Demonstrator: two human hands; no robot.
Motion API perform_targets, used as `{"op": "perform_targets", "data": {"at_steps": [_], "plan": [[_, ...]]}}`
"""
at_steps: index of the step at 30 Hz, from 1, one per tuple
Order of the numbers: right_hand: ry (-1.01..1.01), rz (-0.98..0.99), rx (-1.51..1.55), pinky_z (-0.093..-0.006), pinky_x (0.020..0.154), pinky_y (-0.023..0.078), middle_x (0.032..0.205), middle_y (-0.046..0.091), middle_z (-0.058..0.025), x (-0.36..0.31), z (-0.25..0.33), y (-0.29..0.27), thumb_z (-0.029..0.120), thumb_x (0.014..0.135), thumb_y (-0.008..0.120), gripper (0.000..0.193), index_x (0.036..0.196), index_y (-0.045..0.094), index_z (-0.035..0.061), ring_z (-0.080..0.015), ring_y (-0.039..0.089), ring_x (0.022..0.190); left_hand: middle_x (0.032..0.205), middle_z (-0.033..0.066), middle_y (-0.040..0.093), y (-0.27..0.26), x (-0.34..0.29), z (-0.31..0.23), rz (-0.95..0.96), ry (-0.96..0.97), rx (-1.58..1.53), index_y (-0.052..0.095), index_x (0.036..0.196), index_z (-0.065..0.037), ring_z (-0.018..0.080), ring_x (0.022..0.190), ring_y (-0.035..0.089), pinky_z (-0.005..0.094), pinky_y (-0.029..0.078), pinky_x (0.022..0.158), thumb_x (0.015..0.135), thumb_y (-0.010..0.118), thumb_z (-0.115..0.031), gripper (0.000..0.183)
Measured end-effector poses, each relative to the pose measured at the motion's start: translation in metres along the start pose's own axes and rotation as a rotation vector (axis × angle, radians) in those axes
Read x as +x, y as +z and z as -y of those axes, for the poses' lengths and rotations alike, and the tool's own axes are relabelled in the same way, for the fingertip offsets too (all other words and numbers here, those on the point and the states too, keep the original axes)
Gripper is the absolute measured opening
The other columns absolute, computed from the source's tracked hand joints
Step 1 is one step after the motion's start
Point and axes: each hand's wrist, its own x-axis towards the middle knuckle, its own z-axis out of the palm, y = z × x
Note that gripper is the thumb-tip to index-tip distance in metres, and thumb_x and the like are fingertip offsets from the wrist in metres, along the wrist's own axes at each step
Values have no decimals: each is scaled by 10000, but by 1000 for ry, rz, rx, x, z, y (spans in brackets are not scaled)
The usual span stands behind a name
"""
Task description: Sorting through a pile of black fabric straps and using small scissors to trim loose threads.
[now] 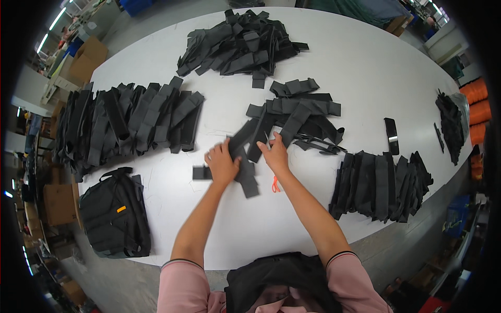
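My left hand [223, 164] rests on crossed black fabric strips [248, 182] in front of me, its fingers bent over them. Their ends stick out left and below the hand. My right hand [275, 155] is just to the right, thumb and forefinger close to another black strip [259, 142]. A thin metal tip [266, 136] shows by these fingers; the rest of that tool is hidden. Below the right hand a loop of orange cord [275, 184] is visible. Beyond both hands lies a loose heap of black strips [308, 110].
A large strip pile [240, 44] lies at the far side, with stacked rows at left [130, 117] and right [378, 182]. A black backpack [115, 216] lies at the near left. A phone [391, 136] and a dark bundle [451, 128] are on the right of the white table [177, 208].
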Motion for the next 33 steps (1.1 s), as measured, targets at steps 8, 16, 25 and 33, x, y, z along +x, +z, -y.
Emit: {"op": "perform_targets", "data": {"at_steps": [8, 16, 25, 33], "plan": [[147, 329, 422, -282, 684, 476, 845, 644, -100, -47, -12, -31, 151, 663, 751, 383, 977, 602, -7, -186, 623, 772, 949, 167, 601, -20, -106, -21, 185, -439, -791, 395, 1170, 5, 254, 779, 616, 360, 475, 707, 704, 716, -145, 586], [-191, 217, 938, -306, 713, 538, 956, 606, -126, -94, 142, -197, 14, 630, 635, 489, 1093, 486, -44, -183, 629, 801, 885, 124, 576, -153, -108, -54, -268, -340, -1458, 309, 1198, -2, 161, 709, 603, 268, 490, 653, 717, 640, -6, 584], [-900, 853, 1302, -263, 450, 483, 1102, 505, -203, -87, 170, -293, 219, 826, 594, 570, 1294, 370, -17, -173, 537, 566, 794, 69, 428, -235, -124, -71, -532, 257, -1707, 335, 1259, 17, 149, 562, 509, 224, 429, 435, 724, 685, -68, 644], [-875, 464, 1317, -194, 365, 333, 902, 499, -111, -84, 169, -289, 212, 748, 708, 523, 1181, 466, 45, -92, 385, 472, 815, 88, 490, -221, -107, -62, -717, 112, -1404, 340, 1211, 23, 135, 575, 502, 217, 381, 430, 748, 645, -75, 563]]}}
